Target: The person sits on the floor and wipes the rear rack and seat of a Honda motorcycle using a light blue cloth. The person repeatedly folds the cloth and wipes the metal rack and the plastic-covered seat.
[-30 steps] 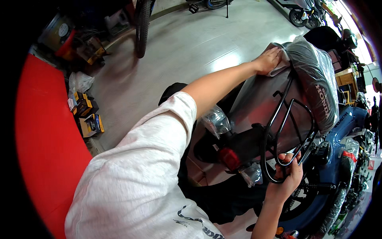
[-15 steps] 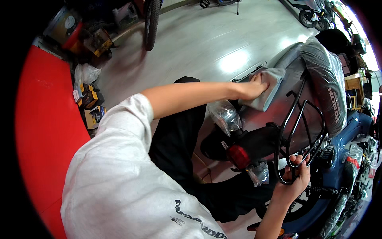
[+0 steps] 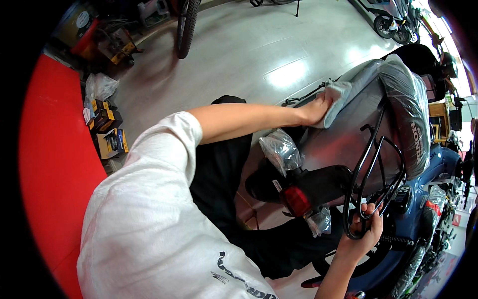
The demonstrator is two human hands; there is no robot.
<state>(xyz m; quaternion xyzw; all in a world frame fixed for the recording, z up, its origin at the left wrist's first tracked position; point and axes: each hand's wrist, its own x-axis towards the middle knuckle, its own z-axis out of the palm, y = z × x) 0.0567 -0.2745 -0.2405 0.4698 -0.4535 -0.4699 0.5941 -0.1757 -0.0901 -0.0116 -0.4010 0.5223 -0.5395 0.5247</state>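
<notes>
My left hand (image 3: 317,109) is closed on a grey cloth (image 3: 335,99) and presses it against the upper edge of a smooth grey panel (image 3: 343,142) on the motorcycle. Lower right, my right hand (image 3: 367,228) wraps its fingers round the bottom end of a black tubular metal rack (image 3: 347,212). The rack stands over the panel; whether it is fastened there I cannot tell. Between my hands are a black rear fender (image 3: 321,182) and a red tail light (image 3: 297,201). Clear plastic wraps the upper indicator (image 3: 281,149) and the lower indicator (image 3: 319,222).
Plastic film covers the long seat (image 3: 411,114). The blue motorcycle body (image 3: 438,164) lies at right. On the left are a red surface (image 3: 55,164) and small boxes (image 3: 107,119). A bicycle tyre (image 3: 187,30) and parked scooters (image 3: 393,27) stand across the pale floor (image 3: 239,60).
My left hand with the cloth has slid slightly up along the panel's edge. The right hand keeps its grip on the rack. The whole view has shifted a little.
</notes>
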